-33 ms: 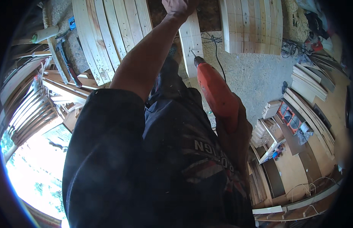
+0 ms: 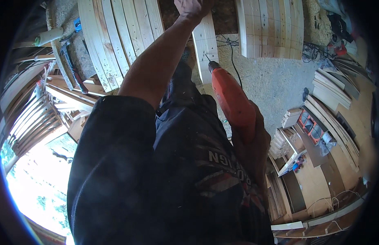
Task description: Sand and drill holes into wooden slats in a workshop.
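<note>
An orange-red power drill [image 2: 230, 92] is in my right hand [image 2: 257, 136], which is wrapped round its rear end in shadow. The thin bit points up and left, its tip at the face of a pale wooden board [image 2: 205, 71]. Dark marks show on the board beside the tip; how deep the bit sits I cannot tell. My left arm reaches forward across the view. At the top edge, my left hand [image 2: 193, 7] is closed on the far part of this same board, its fingertips cut off by the frame.
Wooden slats lie side by side at left [image 2: 120, 38] and right [image 2: 271, 28] of the board. A black cable [image 2: 234, 61] runs over the dusty floor. A hammer [image 2: 73, 65] lies far left. Stacked planks [image 2: 330, 92] and an orange crate [image 2: 310, 124] stand at right.
</note>
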A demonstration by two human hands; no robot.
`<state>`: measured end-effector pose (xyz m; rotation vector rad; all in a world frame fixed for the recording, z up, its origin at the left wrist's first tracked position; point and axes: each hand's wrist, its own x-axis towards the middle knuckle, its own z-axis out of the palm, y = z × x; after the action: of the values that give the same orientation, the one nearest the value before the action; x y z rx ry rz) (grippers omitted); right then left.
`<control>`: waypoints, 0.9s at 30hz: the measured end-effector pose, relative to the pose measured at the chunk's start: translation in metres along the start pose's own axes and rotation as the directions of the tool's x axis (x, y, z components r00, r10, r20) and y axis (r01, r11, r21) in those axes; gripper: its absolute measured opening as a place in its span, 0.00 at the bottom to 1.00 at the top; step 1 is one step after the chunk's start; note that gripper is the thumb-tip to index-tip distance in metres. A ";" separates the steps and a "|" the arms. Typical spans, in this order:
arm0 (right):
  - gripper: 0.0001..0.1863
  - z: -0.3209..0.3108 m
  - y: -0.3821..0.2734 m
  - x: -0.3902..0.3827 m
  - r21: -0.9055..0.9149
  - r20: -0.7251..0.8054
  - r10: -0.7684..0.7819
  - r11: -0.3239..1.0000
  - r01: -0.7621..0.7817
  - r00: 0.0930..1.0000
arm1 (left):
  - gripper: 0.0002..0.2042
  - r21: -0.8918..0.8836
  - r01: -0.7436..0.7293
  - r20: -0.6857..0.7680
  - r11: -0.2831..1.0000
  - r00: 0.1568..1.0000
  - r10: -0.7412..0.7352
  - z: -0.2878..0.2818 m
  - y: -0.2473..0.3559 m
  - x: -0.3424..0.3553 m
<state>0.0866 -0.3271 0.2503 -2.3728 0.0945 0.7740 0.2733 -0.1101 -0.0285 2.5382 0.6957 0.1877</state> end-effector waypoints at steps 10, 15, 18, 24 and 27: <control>0.37 -0.002 -0.001 0.004 -0.013 0.038 0.038 0.999 -0.037 0.999 | 0.47 0.002 -0.011 0.021 1.000 1.000 0.011 0.002 -0.004 -0.001; 0.38 -0.003 -0.001 0.009 -0.028 0.063 0.069 0.997 -0.067 0.996 | 0.47 -0.011 0.000 0.009 1.000 1.000 0.000 0.003 -0.001 -0.001; 0.38 -0.001 0.000 0.012 -0.040 0.079 0.088 0.996 -0.085 0.993 | 0.48 -0.001 0.025 0.028 1.000 0.999 -0.025 0.002 0.000 0.000; 0.39 0.003 0.007 0.020 -0.066 0.115 0.124 0.991 -0.116 0.986 | 0.47 0.006 0.019 0.069 1.000 0.997 -0.019 -0.002 0.001 -0.002; 0.39 0.008 0.014 0.026 -0.079 0.127 0.141 0.988 -0.132 0.982 | 0.47 0.010 0.012 0.049 1.000 0.999 -0.013 -0.003 0.003 -0.003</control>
<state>0.1005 -0.3307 0.2235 -2.3929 0.1789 1.0134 0.2712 -0.1127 -0.0245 2.5386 0.6951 0.1179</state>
